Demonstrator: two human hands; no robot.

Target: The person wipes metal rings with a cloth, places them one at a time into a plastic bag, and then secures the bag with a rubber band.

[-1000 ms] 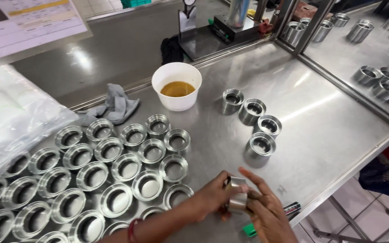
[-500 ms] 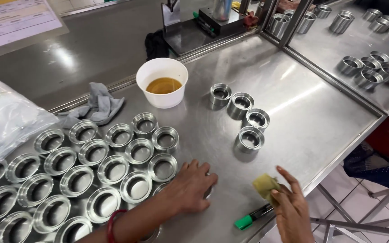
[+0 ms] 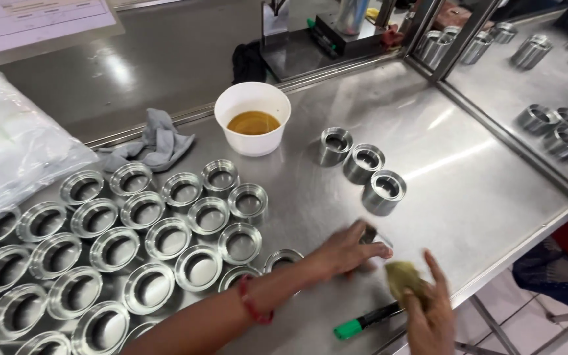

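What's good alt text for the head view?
Left hand covers a metal ring on a steel table; right hand holds a yellowish pad above a green marker. Rows of rings fill the left, with a white bowl of amber liquid and a grey rag behind.

Layout: table (image 3: 468,197), parts left, hands front

Rings (image 3: 165,236) sit in rows on the left half, bag (image 3: 14,144) at far left, rag (image 3: 156,144) behind the rows. Bowl (image 3: 252,118) stands behind centre, liquid (image 3: 253,123) in it. Three cylinders (image 3: 361,164) line up right of the bowl. Left hand (image 3: 346,253) lies on a part (image 3: 369,235) in front of them; right hand (image 3: 428,309) with pad (image 3: 403,279) just right, marker (image 3: 363,322) at the front edge
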